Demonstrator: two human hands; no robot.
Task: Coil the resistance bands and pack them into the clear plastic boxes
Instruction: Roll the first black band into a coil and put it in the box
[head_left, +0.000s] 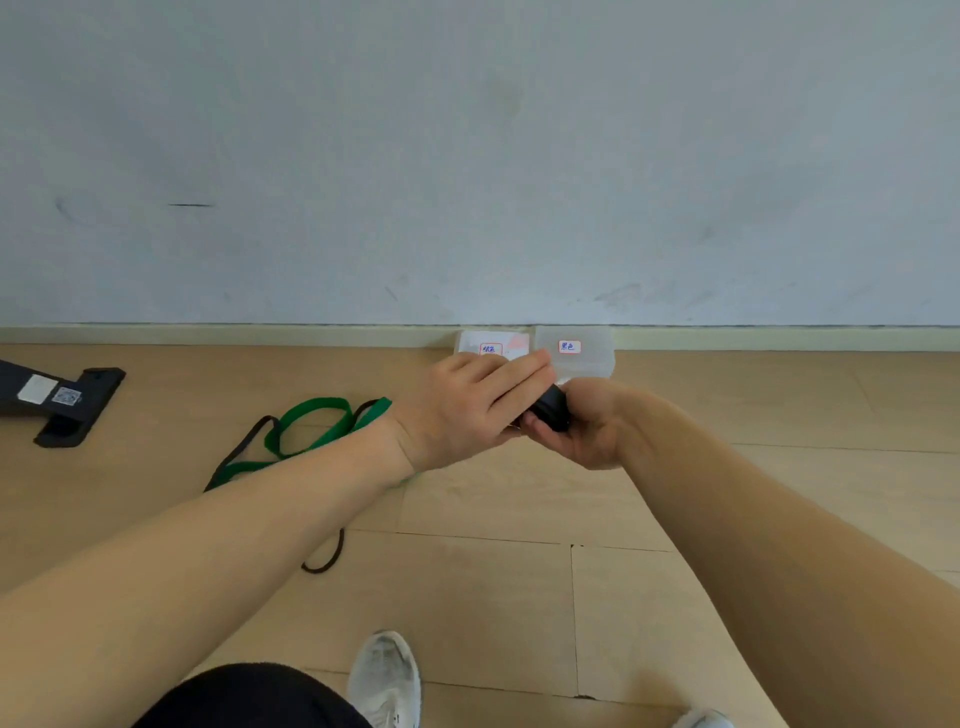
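A black resistance band (549, 410) is rolled into a tight coil between my two hands. My right hand (587, 431) cups it from below, and my left hand (467, 410) lies over it with fingers stretched across. A loose end of black band (324, 564) trails on the floor under my left forearm. A green resistance band (311, 423) lies uncoiled on the floor to the left, partly hidden by my left wrist. Two clear plastic boxes stand against the skirting board: the left box (493, 340) and the right box (574, 351), each with a small label.
A black flat device (57, 400) with white stickers lies on the wooden floor at far left. My white shoes (384, 680) and a dark-clothed knee (249, 696) are at the bottom. A pale wall rises behind the boxes.
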